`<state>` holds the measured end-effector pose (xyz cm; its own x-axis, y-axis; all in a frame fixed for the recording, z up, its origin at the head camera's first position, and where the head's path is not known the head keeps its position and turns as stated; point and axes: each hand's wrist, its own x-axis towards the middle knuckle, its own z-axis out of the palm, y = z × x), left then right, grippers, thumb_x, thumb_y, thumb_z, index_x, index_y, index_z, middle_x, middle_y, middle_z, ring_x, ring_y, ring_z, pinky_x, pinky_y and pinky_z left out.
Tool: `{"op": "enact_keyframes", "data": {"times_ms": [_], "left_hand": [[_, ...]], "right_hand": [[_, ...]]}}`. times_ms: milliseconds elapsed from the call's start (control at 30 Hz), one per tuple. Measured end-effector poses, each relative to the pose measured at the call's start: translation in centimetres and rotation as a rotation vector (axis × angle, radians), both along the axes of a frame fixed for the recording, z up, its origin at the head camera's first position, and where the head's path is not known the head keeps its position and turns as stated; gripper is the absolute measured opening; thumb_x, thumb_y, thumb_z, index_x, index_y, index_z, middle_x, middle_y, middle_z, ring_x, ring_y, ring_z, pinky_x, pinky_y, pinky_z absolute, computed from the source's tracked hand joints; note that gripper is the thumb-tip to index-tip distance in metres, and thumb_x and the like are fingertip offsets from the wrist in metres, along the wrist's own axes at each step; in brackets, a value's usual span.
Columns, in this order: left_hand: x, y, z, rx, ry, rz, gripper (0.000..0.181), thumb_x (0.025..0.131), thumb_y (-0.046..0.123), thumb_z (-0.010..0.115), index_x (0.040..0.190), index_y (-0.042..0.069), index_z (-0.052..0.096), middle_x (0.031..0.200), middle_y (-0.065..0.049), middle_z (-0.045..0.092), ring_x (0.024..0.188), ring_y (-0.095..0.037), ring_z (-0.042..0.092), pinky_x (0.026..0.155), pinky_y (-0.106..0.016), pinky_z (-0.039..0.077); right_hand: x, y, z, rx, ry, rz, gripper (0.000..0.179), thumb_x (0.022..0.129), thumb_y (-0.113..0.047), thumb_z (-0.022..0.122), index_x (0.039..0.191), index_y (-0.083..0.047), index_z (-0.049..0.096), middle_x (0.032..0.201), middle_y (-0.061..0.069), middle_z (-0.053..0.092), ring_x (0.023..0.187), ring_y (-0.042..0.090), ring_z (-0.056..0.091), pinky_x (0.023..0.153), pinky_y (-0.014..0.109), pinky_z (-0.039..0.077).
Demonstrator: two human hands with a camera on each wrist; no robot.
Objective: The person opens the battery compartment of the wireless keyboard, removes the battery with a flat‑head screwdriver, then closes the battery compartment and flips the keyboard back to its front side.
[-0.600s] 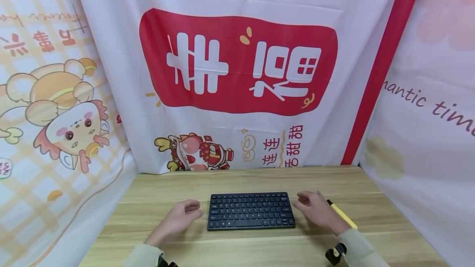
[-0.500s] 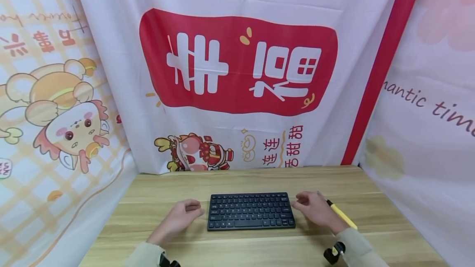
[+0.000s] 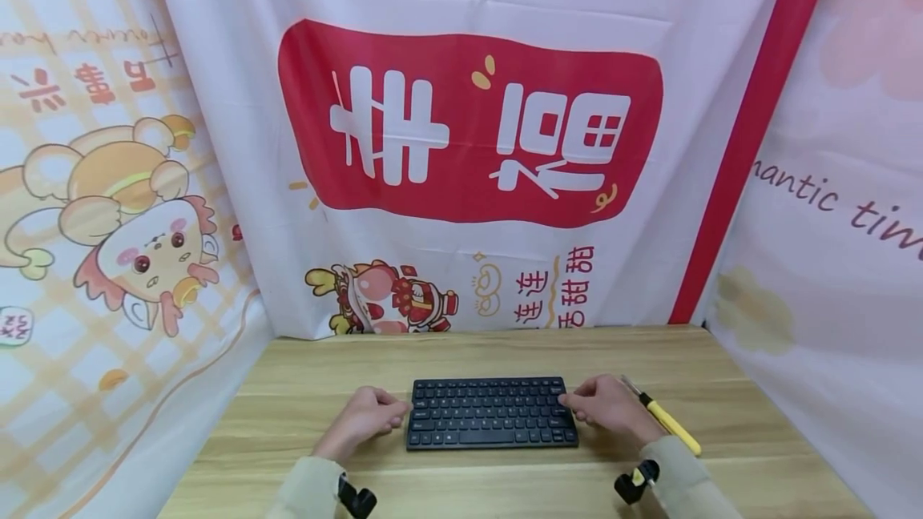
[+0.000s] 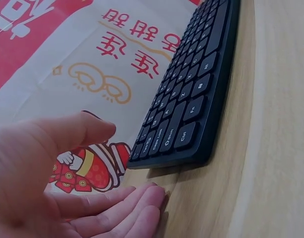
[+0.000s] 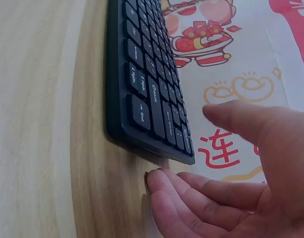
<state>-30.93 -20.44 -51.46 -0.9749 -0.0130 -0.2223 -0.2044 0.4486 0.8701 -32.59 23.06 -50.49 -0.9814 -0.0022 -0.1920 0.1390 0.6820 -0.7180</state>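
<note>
A black compact keyboard [image 3: 493, 413] lies on the wooden table between the two hands. My left hand [image 3: 368, 415] is at its left end; in the left wrist view the thumb [image 4: 100, 130] and the curved fingers [image 4: 149, 198] stand apart, with the Ctrl-key corner just beyond them. At the opposite end, my right hand [image 3: 604, 405] has its thumb tip overlapping the keyboard's edge in the head view. The right wrist view shows that thumb [image 5: 226, 114] raised and the fingers [image 5: 167, 193] low beside the End-key corner, spread around the end without gripping it.
A yellow-handled tool with a thin metal shaft [image 3: 671, 424] lies just right of the right hand and forearm. Printed cloth hangs behind the table [image 3: 461, 487] and along both sides. Each wrist carries a small black camera.
Both hands have moved inward, closer to the keyboard's ends, and their thumbs and fingers have drawn nearer together. The head view has shifted slightly. The keyboard keeps its place on the table.
</note>
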Motion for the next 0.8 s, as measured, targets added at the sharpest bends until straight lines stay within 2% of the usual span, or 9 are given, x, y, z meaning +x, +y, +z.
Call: {"op": "enact_keyframes", "data": {"times_ms": [233, 400, 500, 567, 667, 733, 800], "left_hand": [[-0.9, 0.9, -0.3, -0.049, -0.008, -0.006, 0.04, 0.09, 0.032, 0.082, 0.108, -0.002, 0.071, 0.099, -0.01, 0.073, 0.085, -0.019, 0.069, 0.077, -0.034, 0.061], [-1.4, 1.2, -0.3, -0.085, -0.02, 0.007, 0.039, 0.089, 0.031, 0.083, 0.105, -0.001, 0.07, 0.098, -0.01, 0.073, 0.084, -0.019, 0.069, 0.076, -0.032, 0.062], [-1.6, 1.5, -0.2, -0.12, -0.023, 0.0, 0.035, 0.089, 0.034, 0.083, 0.097, 0.003, 0.071, 0.094, -0.008, 0.072, 0.081, -0.018, 0.067, 0.073, -0.031, 0.06], [-1.8, 1.9, -0.1, -0.147, -0.018, -0.006, 0.031, 0.089, 0.035, 0.083, 0.087, 0.007, 0.07, 0.085, -0.005, 0.069, 0.074, -0.017, 0.064, 0.067, -0.029, 0.056], [-1.7, 2.8, -0.3, -0.208, 0.003, -0.003, 0.037, 0.089, 0.037, 0.083, 0.069, 0.014, 0.062, 0.067, 0.001, 0.059, 0.059, -0.014, 0.052, 0.055, -0.026, 0.043], [-1.6, 3.4, -0.4, -0.252, 0.024, 0.0, 0.039, 0.089, 0.036, 0.083, 0.068, 0.015, 0.058, 0.064, 0.002, 0.054, 0.056, -0.013, 0.047, 0.053, -0.026, 0.038], [-1.3, 3.9, -0.6, -0.293, 0.058, -0.001, 0.036, 0.09, 0.034, 0.083, 0.074, 0.012, 0.059, 0.069, -0.001, 0.056, 0.06, -0.015, 0.048, 0.054, -0.028, 0.038]], "right_hand": [[-0.6, -0.3, -0.2, 0.006, -0.015, 0.004, 0.041, 0.092, -0.045, 0.081, 0.107, -0.007, 0.079, 0.086, 0.004, 0.074, 0.072, 0.015, 0.065, 0.065, 0.027, 0.05], [-1.2, -0.8, -0.7, -0.005, -0.006, 0.002, 0.031, 0.092, -0.039, 0.082, 0.099, -0.008, 0.081, 0.078, 0.005, 0.072, 0.065, 0.015, 0.062, 0.06, 0.025, 0.045], [-1.4, -1.0, -0.9, 0.005, 0.001, -0.002, 0.027, 0.093, -0.037, 0.081, 0.089, -0.01, 0.08, 0.071, 0.003, 0.069, 0.061, 0.014, 0.059, 0.058, 0.025, 0.043], [-1.6, -1.2, -1.0, 0.015, -0.003, 0.002, 0.03, 0.093, -0.038, 0.081, 0.079, -0.011, 0.076, 0.065, 0.001, 0.064, 0.058, 0.014, 0.056, 0.056, 0.024, 0.04], [-1.8, -1.4, -1.3, 0.028, -0.008, 0.016, 0.039, 0.094, -0.038, 0.08, 0.066, -0.014, 0.065, 0.06, -0.002, 0.058, 0.055, 0.012, 0.052, 0.054, 0.024, 0.037], [-1.9, -1.6, -1.4, 0.031, -0.013, 0.017, 0.044, 0.094, -0.037, 0.08, 0.061, -0.017, 0.058, 0.057, -0.004, 0.055, 0.053, 0.012, 0.049, 0.053, 0.024, 0.035], [-1.9, -1.7, -1.5, 0.029, -0.01, 0.013, 0.046, 0.094, -0.036, 0.079, 0.06, -0.018, 0.055, 0.057, -0.004, 0.054, 0.053, 0.012, 0.048, 0.052, 0.024, 0.035]]}}
